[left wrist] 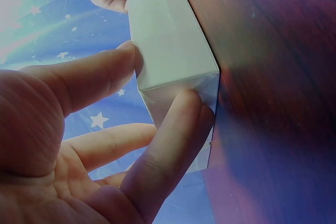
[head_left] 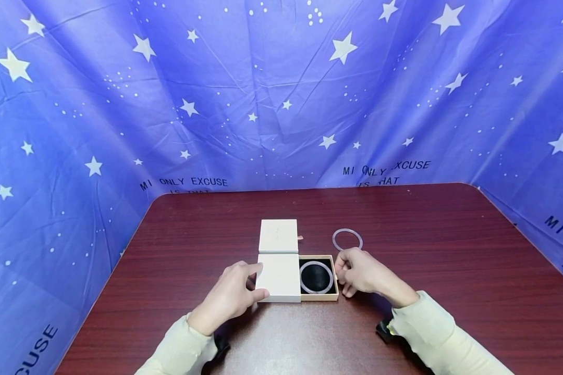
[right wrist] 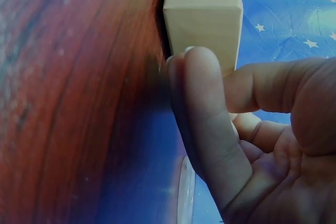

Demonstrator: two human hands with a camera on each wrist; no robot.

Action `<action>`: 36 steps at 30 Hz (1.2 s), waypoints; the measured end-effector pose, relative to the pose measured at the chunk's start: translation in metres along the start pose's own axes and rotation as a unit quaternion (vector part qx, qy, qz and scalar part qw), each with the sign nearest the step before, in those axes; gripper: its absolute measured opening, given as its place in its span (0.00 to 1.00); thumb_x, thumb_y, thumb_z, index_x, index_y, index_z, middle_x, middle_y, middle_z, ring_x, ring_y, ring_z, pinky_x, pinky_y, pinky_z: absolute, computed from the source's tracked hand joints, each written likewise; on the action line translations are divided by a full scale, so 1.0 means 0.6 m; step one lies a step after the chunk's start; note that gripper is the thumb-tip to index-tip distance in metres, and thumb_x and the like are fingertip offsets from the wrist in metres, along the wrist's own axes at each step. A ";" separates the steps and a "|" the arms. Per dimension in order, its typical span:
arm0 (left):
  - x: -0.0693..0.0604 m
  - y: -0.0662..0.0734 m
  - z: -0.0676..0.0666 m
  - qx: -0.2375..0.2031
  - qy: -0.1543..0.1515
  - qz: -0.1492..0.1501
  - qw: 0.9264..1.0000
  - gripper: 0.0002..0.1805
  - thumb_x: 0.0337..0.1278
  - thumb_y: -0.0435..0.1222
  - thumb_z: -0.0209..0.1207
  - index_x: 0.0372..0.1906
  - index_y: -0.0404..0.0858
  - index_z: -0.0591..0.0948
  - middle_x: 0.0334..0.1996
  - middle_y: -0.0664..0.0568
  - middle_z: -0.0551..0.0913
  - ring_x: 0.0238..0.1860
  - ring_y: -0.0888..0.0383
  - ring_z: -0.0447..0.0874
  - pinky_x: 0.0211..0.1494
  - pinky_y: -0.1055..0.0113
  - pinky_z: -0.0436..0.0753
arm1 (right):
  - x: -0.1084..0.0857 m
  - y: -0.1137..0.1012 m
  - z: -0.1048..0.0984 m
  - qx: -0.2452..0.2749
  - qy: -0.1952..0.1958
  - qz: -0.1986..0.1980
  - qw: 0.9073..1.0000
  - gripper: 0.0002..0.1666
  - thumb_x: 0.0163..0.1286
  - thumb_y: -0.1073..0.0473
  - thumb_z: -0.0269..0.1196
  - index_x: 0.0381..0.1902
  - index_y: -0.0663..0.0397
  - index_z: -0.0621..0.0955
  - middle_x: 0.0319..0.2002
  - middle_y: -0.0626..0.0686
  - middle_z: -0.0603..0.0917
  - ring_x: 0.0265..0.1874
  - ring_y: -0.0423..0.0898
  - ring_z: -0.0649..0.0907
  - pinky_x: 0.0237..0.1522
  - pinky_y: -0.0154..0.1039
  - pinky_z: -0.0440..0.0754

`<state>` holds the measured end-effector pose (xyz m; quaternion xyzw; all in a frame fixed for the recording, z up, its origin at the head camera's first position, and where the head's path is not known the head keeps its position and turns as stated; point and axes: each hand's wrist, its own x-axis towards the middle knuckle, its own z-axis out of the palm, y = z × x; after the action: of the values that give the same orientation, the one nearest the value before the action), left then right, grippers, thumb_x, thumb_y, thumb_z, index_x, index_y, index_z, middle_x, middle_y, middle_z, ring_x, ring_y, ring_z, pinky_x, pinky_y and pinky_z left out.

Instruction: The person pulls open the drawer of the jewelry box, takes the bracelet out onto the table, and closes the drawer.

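Observation:
My left hand [head_left: 232, 294] grips the left end of a white box sleeve [head_left: 279, 276], thumb and fingers bent against its edges. From the sleeve's right side a tan-edged drawer [head_left: 319, 298] sticks out, lined in black, with a pale lilac bangle [head_left: 303, 286] lying in it. At the drawer's right end my right hand [head_left: 363, 271] pinches with thumb and finger what looks like its small pull tab, mostly hidden by the fingers. Just beyond that hand a second lilac bangle [head_left: 334, 240] lies on the table.
A second white box [head_left: 279, 235], closed, lies right behind the first, with a small pinkish tab [head_left: 300, 238] on its right side. Both stand on a dark red wooden table [head_left: 206, 224]. A blue star-patterned curtain [head_left: 262, 104] hangs behind and at both sides.

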<state>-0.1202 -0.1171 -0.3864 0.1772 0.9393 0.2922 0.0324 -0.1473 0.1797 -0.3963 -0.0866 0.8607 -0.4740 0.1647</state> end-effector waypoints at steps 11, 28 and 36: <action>0.001 0.001 0.000 0.002 -0.001 0.000 1.000 0.31 0.47 0.40 0.71 0.57 0.33 0.78 0.39 0.48 0.80 0.31 0.63 0.79 0.41 0.64 0.78 | -0.001 0.000 -0.001 -0.009 0.004 -0.003 1.000 0.10 0.53 0.80 0.48 0.24 0.64 0.73 0.16 0.54 0.75 0.11 0.46 0.80 0.18 0.45 0.82; 0.002 -0.001 0.000 0.013 0.001 0.001 1.000 0.31 0.46 0.41 0.71 0.57 0.33 0.78 0.36 0.51 0.79 0.32 0.62 0.77 0.40 0.65 0.77 | 0.002 -0.003 -0.004 -0.017 0.019 0.009 1.000 0.09 0.53 0.78 0.50 0.25 0.63 0.74 0.17 0.54 0.76 0.13 0.47 0.81 0.19 0.43 0.82; 0.002 -0.001 0.002 0.011 0.001 -0.004 1.000 0.31 0.46 0.41 0.71 0.57 0.33 0.78 0.36 0.50 0.79 0.32 0.62 0.77 0.41 0.64 0.77 | 0.005 -0.003 -0.013 -0.035 0.059 -0.009 0.998 0.06 0.64 0.67 0.56 0.27 0.61 0.76 0.20 0.55 0.81 0.15 0.47 0.82 0.20 0.41 0.82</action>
<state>-0.1214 -0.1166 -0.3876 0.1739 0.9431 0.2819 0.0304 -0.1531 0.1836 -0.3915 -0.0718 0.8843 -0.4491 0.1061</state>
